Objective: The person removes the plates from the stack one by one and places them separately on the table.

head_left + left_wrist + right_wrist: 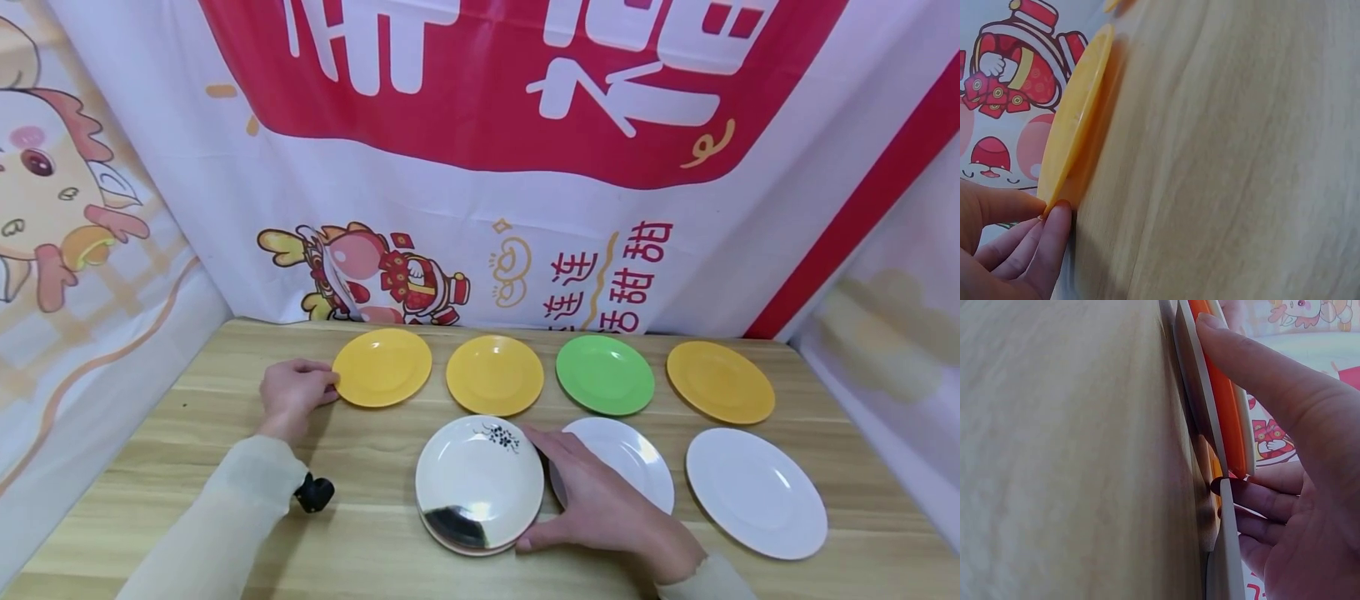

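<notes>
At the back left, a yellow plate (382, 367) lies flat in the head view, and my left hand (291, 397) pinches its left rim between thumb and fingers. In the left wrist view that plate (1075, 115) shows edge-on, the thumb above its rim and a fingertip beneath. My right hand (592, 500) grips the right side of a plate stack at the front middle. On top is a white plate (480, 467) with a black floral print and a dark patch. Under it, the right wrist view shows an orange plate (1227, 406) and a pale plate (1197, 381).
Along the back of the wooden table (360, 533) lie another yellow plate (495, 375), a green plate (604, 375) and a yellow plate (720, 382) at right. A white plate (626, 454) sits partly behind my right hand; another white plate (757, 493) is farther right. Printed cloth (420, 200) hangs behind.
</notes>
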`<control>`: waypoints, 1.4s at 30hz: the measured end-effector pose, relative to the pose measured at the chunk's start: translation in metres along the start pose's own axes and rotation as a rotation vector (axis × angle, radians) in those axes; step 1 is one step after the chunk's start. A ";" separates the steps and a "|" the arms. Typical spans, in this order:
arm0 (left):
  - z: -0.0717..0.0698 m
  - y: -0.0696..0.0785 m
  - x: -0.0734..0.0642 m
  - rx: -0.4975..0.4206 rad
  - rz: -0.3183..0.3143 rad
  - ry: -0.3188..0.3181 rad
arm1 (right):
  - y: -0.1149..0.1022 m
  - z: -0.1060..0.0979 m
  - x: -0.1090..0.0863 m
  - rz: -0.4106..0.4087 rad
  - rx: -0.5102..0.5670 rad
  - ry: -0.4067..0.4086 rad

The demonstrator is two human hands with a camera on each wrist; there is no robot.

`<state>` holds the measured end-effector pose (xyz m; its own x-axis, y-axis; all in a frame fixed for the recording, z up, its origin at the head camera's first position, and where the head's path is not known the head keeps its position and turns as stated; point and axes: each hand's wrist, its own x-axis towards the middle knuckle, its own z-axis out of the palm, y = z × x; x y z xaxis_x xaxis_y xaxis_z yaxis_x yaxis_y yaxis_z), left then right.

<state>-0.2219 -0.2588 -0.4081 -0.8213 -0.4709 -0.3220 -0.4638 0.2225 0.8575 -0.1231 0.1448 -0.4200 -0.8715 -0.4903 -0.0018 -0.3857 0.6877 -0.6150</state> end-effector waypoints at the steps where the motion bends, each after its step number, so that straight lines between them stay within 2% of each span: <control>1: 0.000 0.000 0.000 0.028 0.021 0.007 | 0.000 0.000 0.000 -0.001 -0.003 -0.001; 6: 0.002 -0.001 -0.002 0.124 0.103 0.037 | -0.001 -0.001 -0.001 0.015 -0.014 -0.008; 13: -0.002 0.000 -0.007 0.198 0.145 0.044 | -0.001 -0.001 -0.002 0.000 -0.024 -0.007; 16: -0.007 0.004 -0.011 0.253 0.215 0.060 | -0.001 -0.001 -0.002 -0.005 -0.025 -0.004; 18: -0.010 0.010 -0.014 0.276 0.287 0.073 | -0.001 -0.001 -0.003 -0.006 -0.025 0.002; 21: -0.014 0.019 -0.021 0.262 0.365 0.057 | -0.001 -0.001 -0.003 -0.001 -0.027 0.011; 26: -0.014 0.032 -0.044 0.263 0.440 -0.032 | 0.000 0.000 -0.003 -0.019 -0.035 0.014; 31: -0.006 0.038 -0.073 0.284 0.476 -0.144 | 0.001 0.001 -0.003 -0.036 -0.039 0.022; 38: 0.007 0.029 -0.105 0.250 0.448 -0.276 | 0.000 0.000 -0.002 -0.010 -0.040 0.010; 42: 0.014 0.022 -0.118 0.223 0.453 -0.317 | 0.001 0.000 -0.002 -0.013 -0.041 0.011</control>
<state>-0.1400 -0.1864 -0.3574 -0.9969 -0.0168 -0.0769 -0.0741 0.5320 0.8435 -0.1220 0.1464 -0.4206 -0.8694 -0.4939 0.0148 -0.4091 0.7026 -0.5822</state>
